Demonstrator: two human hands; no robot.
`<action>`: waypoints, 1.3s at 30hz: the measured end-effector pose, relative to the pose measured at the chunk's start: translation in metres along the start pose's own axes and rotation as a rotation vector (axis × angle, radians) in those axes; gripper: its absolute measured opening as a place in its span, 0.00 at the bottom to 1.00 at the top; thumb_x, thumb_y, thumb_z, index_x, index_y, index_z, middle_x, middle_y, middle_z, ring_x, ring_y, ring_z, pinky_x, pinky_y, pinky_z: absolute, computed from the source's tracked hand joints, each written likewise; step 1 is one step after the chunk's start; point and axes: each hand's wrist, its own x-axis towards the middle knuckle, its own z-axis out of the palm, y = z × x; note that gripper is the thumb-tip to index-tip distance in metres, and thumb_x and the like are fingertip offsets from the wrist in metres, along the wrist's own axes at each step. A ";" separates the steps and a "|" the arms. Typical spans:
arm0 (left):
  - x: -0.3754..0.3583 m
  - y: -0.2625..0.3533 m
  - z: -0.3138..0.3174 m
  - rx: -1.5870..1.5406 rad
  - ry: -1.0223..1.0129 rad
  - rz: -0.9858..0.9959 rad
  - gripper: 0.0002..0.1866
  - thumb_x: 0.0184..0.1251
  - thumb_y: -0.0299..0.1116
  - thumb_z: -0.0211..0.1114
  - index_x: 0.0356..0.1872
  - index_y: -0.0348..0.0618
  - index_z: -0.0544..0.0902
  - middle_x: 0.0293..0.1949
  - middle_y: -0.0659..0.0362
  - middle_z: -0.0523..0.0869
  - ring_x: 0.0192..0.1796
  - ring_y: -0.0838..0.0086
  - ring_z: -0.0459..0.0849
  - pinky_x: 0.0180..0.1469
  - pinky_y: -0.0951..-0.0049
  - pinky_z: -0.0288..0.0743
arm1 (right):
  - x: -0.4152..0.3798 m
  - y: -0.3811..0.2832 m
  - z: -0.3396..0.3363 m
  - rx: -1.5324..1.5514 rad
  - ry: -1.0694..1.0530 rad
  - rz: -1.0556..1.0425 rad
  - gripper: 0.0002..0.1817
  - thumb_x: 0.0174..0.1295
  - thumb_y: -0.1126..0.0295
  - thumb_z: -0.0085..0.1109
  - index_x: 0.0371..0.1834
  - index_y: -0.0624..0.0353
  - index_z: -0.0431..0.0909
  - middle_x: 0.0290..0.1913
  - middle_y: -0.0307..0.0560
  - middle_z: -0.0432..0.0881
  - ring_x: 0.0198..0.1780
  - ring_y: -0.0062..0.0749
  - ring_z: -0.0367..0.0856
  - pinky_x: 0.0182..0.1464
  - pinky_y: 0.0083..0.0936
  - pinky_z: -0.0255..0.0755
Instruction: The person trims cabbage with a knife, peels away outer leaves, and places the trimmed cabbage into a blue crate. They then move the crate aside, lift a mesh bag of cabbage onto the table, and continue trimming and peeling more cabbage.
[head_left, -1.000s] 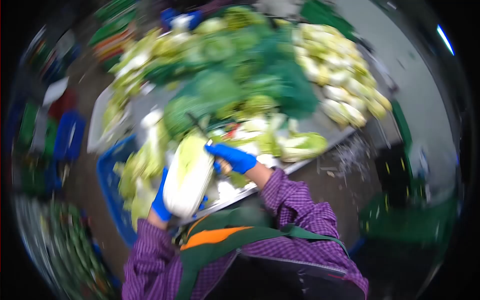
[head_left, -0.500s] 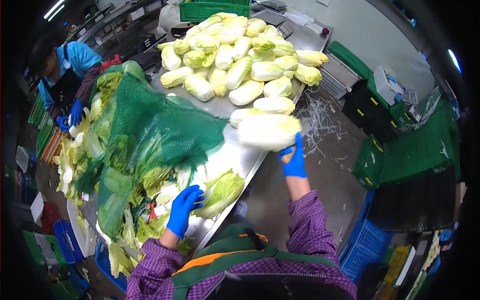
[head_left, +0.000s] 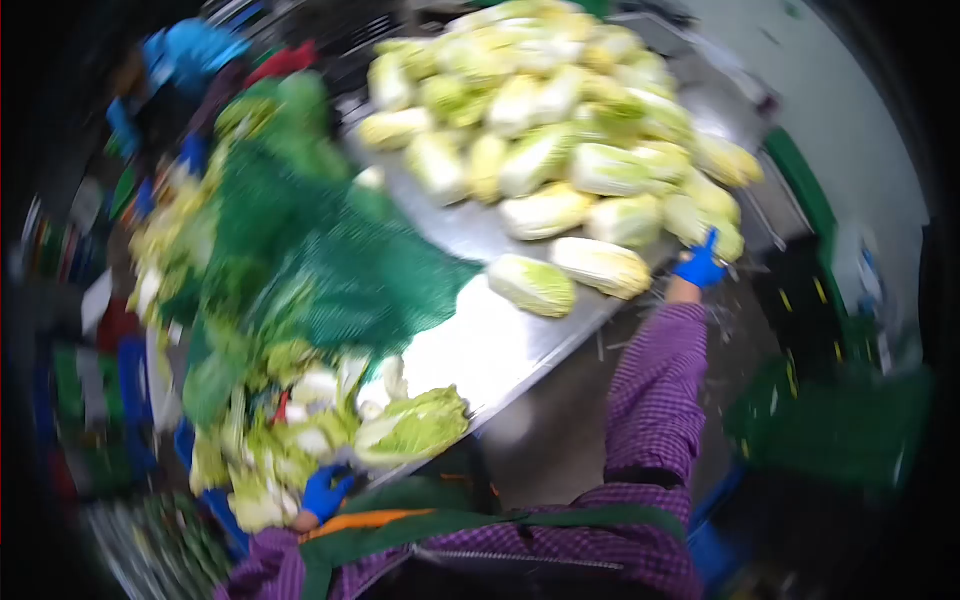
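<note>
My right hand, in a blue glove, is at the right edge of the pile. It grips the near end of a pale napa cabbage, one finger stretched along it; motion blurs the rest. My left hand, also blue-gloved, is low beside loose cabbage leaves, fingers apart and holding nothing. Just above it, a greener napa cabbage lies at the edge of the metal table. Two trimmed cabbages, one yellowish and one greenish, lie before the pile.
A large pile of napa cabbages covers the table's far part. Green netting with leaves spreads across the left. A co-worker in a blue top stands at the far left. Dark crates and green sheeting are at right.
My right hand has carried the cabbage away from me to the pile's right edge. My left hand has drawn back toward my body. The camera view has shifted and blurred.
</note>
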 end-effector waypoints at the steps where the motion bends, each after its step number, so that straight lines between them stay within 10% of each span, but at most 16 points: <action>1: 0.000 0.022 -0.006 0.057 -0.014 -0.043 0.20 0.56 0.37 0.68 0.49 0.39 0.79 0.41 0.49 0.83 0.46 0.59 0.82 0.52 0.65 0.73 | 0.008 0.023 -0.003 -0.035 -0.103 0.098 0.14 0.51 0.61 0.72 0.29 0.53 0.75 0.19 0.40 0.72 0.13 0.24 0.65 0.11 0.23 0.54; 7: 0.028 0.130 -0.024 0.224 0.300 0.325 0.34 0.53 0.39 0.70 0.62 0.42 0.68 0.59 0.46 0.71 0.62 0.52 0.70 0.63 0.60 0.65 | 0.041 0.083 -0.011 -0.355 -0.200 0.305 0.28 0.53 0.41 0.62 0.17 0.58 0.70 0.16 0.43 0.70 0.15 0.28 0.64 0.17 0.30 0.61; 11: 0.062 0.155 -0.006 0.151 0.225 0.343 0.42 0.49 0.43 0.73 0.66 0.43 0.64 0.63 0.48 0.69 0.65 0.52 0.66 0.65 0.57 0.60 | 0.015 0.066 -0.039 -0.223 -0.194 0.315 0.21 0.53 0.54 0.68 0.35 0.61 0.73 0.25 0.45 0.75 0.23 0.31 0.71 0.21 0.29 0.65; 16: 0.088 0.163 0.003 0.203 -0.223 0.287 0.55 0.43 0.51 0.75 0.71 0.45 0.53 0.60 0.44 0.70 0.61 0.49 0.69 0.63 0.57 0.63 | -0.166 0.003 -0.083 -0.203 -0.703 -0.066 0.14 0.63 0.70 0.52 0.51 0.62 0.74 0.43 0.49 0.79 0.22 0.25 0.74 0.21 0.21 0.68; 18: 0.093 0.150 0.002 0.252 -0.301 0.355 0.58 0.40 0.53 0.75 0.71 0.47 0.50 0.59 0.43 0.70 0.60 0.48 0.70 0.62 0.58 0.64 | -0.265 -0.055 -0.093 -0.228 -0.870 0.361 0.18 0.65 0.72 0.49 0.57 0.63 0.69 0.45 0.51 0.79 0.18 0.16 0.69 0.18 0.13 0.64; 25: 0.059 0.107 -0.018 0.192 -0.215 0.240 0.61 0.38 0.52 0.77 0.72 0.46 0.47 0.58 0.43 0.72 0.57 0.51 0.74 0.60 0.60 0.68 | -0.430 -0.090 -0.145 -0.294 -1.045 0.620 0.18 0.66 0.71 0.50 0.57 0.65 0.68 0.41 0.50 0.81 0.15 0.12 0.65 0.16 0.11 0.58; 28: 0.024 0.059 -0.041 -0.780 0.051 0.122 0.41 0.53 0.37 0.71 0.66 0.36 0.60 0.57 0.50 0.75 0.56 0.65 0.77 0.61 0.64 0.69 | -0.487 -0.105 -0.157 -0.422 -1.230 0.704 0.19 0.64 0.73 0.53 0.58 0.64 0.68 0.39 0.47 0.81 0.18 0.11 0.66 0.18 0.11 0.60; 32: -0.036 0.008 -0.104 -1.917 0.236 -0.205 0.34 0.65 0.57 0.54 0.63 0.43 0.66 0.58 0.51 0.75 0.61 0.58 0.73 0.66 0.55 0.62 | -0.590 -0.115 -0.163 -0.521 -1.663 0.590 0.23 0.62 0.75 0.55 0.61 0.61 0.66 0.36 0.39 0.79 0.27 0.13 0.71 0.29 0.13 0.68; 35: -0.071 -0.050 -0.139 -2.129 0.416 0.126 0.34 0.64 0.57 0.54 0.63 0.44 0.66 0.60 0.52 0.73 0.62 0.60 0.71 0.67 0.55 0.60 | -0.676 -0.097 -0.175 -0.417 -1.942 0.261 0.25 0.60 0.75 0.56 0.62 0.56 0.66 0.38 0.44 0.81 0.38 0.27 0.79 0.43 0.24 0.73; 39: -0.119 -0.120 -0.158 -2.178 0.666 0.026 0.36 0.63 0.61 0.54 0.63 0.44 0.66 0.60 0.51 0.72 0.62 0.60 0.71 0.66 0.58 0.63 | -0.788 -0.117 -0.187 -0.429 -2.184 0.431 0.22 0.63 0.71 0.54 0.61 0.55 0.67 0.33 0.43 0.80 0.30 0.25 0.78 0.35 0.23 0.72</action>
